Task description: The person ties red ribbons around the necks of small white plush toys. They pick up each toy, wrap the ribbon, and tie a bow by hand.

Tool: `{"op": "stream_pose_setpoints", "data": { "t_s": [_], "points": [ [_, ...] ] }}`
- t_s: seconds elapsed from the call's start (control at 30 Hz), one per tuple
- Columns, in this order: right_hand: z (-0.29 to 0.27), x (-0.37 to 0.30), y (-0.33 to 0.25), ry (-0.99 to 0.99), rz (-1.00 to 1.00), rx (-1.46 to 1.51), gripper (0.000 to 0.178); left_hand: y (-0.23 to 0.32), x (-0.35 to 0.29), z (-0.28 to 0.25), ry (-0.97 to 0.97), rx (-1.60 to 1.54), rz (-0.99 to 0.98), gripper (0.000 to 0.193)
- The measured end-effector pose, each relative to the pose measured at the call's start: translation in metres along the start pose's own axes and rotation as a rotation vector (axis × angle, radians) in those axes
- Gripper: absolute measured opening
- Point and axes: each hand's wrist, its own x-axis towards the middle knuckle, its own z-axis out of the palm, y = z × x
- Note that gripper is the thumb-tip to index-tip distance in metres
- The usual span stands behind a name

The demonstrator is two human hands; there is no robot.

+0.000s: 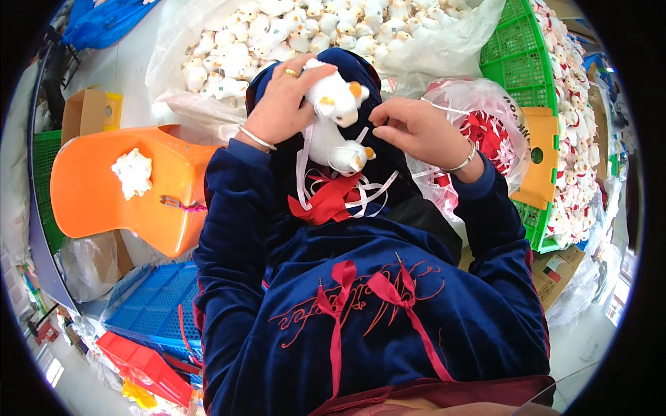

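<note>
A small white plush toy [336, 96] with orange-tan ears and a pale snout is gripped in my left hand [283, 104], above my lap. Just below it, a second white plush toy [341, 154] rests on my thighs. My right hand [420, 130] is to the right of both, its fingers curled into a pinch near the toys; whatever may be between the fingertips is too small to make out. Red cloth pieces [330, 200] with white ribbons [366, 195] attached lie on my lap, and one ribbon runs up beside the lower toy.
Ahead is a large plastic bag [444, 55] full of white plush toys [298, 35]. A clear bag of red cloth pieces [485, 135] stands at right, beside green crates [515, 52]. At left, an orange chair [90, 180] bears a plush toy [132, 173] and small snips [182, 204].
</note>
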Motion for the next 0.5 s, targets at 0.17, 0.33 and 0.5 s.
{"op": "stream_pose_setpoints", "data": {
  "t_s": [0.17,0.33,0.5],
  "points": [
    [0.028,0.0,-0.019,-0.11,-0.193,0.084,0.016,-0.001,0.009,-0.006,-0.092,-0.133,-0.074,0.053],
    [0.069,-0.017,-0.04,-0.256,-0.274,-0.036,0.028,-0.003,0.015,-0.02,-0.255,-0.246,-0.136,0.049],
    [0.085,-0.01,-0.033,-0.377,-0.23,-0.087,0.018,-0.006,0.008,-0.021,-0.072,-0.139,-0.06,0.046]
  ]
}}
